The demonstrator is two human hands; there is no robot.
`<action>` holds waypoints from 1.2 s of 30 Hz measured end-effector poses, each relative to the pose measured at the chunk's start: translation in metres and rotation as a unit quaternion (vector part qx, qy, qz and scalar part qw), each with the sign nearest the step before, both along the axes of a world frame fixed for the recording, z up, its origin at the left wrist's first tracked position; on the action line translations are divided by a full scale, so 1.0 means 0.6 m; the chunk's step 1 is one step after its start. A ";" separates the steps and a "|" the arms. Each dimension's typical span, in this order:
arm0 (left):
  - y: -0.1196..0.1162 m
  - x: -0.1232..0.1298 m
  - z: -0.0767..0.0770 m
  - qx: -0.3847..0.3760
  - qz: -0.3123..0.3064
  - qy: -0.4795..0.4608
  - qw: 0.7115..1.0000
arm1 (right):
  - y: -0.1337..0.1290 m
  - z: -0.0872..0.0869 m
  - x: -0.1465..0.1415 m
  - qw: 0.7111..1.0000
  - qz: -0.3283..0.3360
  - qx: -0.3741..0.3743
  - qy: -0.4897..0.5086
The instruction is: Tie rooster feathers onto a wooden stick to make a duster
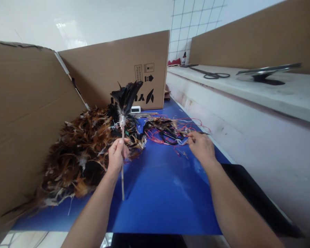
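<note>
My left hand is closed around the thin stick of a partly feathered duster, held upright. Black feathers fan out at its top, above a pale, fluffy binding. My right hand has its fingers pinched together at the right end of a tangle of red string and loose brown feathers. What lies between those fingertips is too small to tell. Black-handled scissors rest in the tangle. Beside my left hand lies a big heap of brown feathers.
Cardboard panels wall the blue table at the left and back. Thin sticks and a small white device lie at the back. On the white ledge at right are another pair of scissors and a tilted flat device.
</note>
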State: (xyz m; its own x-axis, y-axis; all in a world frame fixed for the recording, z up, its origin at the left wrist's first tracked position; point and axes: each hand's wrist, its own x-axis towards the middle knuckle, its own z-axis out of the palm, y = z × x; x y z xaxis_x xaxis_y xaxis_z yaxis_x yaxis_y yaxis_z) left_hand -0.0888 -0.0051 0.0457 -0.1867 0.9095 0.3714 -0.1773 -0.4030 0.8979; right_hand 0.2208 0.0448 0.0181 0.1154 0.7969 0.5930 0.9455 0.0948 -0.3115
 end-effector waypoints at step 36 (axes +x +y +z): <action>-0.042 0.065 -0.011 -0.203 -0.233 -0.077 0.948 | -0.070 0.047 -0.115 0.672 0.441 -0.309 0.508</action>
State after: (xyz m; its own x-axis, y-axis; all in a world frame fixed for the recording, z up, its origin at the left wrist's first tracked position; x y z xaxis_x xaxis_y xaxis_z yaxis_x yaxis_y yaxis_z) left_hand -0.0498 -0.0302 0.0390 0.2462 0.9689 -0.0269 -0.3930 0.1251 0.9110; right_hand 0.1516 0.0028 0.0463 -0.4690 0.8787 0.0894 -0.1249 0.0342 -0.9916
